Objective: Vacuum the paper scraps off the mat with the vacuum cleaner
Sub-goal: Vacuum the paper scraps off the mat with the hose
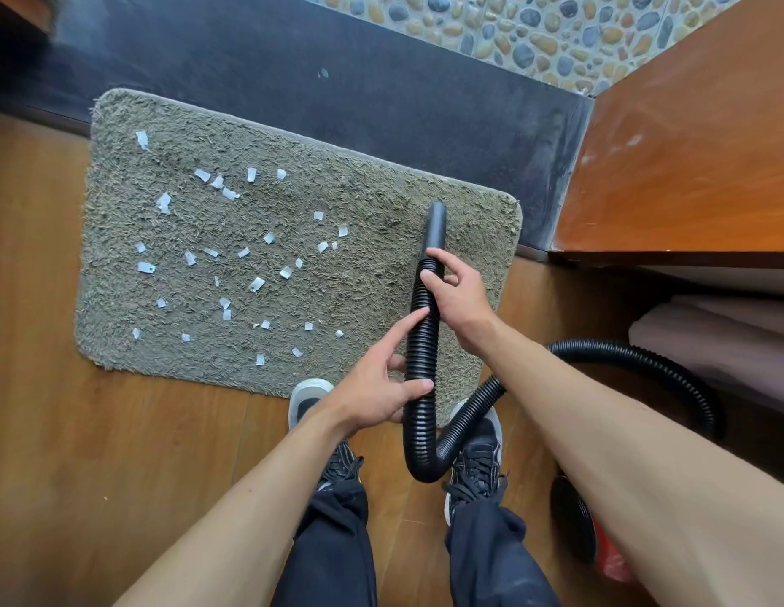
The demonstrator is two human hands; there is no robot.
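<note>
The right hand [455, 295] has its grip closed round the top of the black ribbed hose [423, 352], fingers curled over it just below where the smooth nozzle tube [436, 225] begins. The left hand [377, 387] holds the same hose lower down, thumb across the front, fingers behind and forefinger lying up along the ribs. Both hands sit a little right of the frame's centre. The nozzle tube points toward the top of the frame over the right end of the shaggy grey-green mat [381, 199] (whether its mouth touches the pile, I cannot tell).

White paper scraps [256, 283] lie scattered over the left and middle of the mat, well apart from the nozzle. Below the left hand the hose loops down between the shoes [477, 453], then arcs off to the right edge. The vacuum cleaner [572, 523], dark with a red part, shows in the lower right, half hidden by the right forearm.

The mat lies on a wooden floor [74, 431], its far edge on a dark stone strip [337, 81], with pebbled floor [534, 32] beyond that.
</note>
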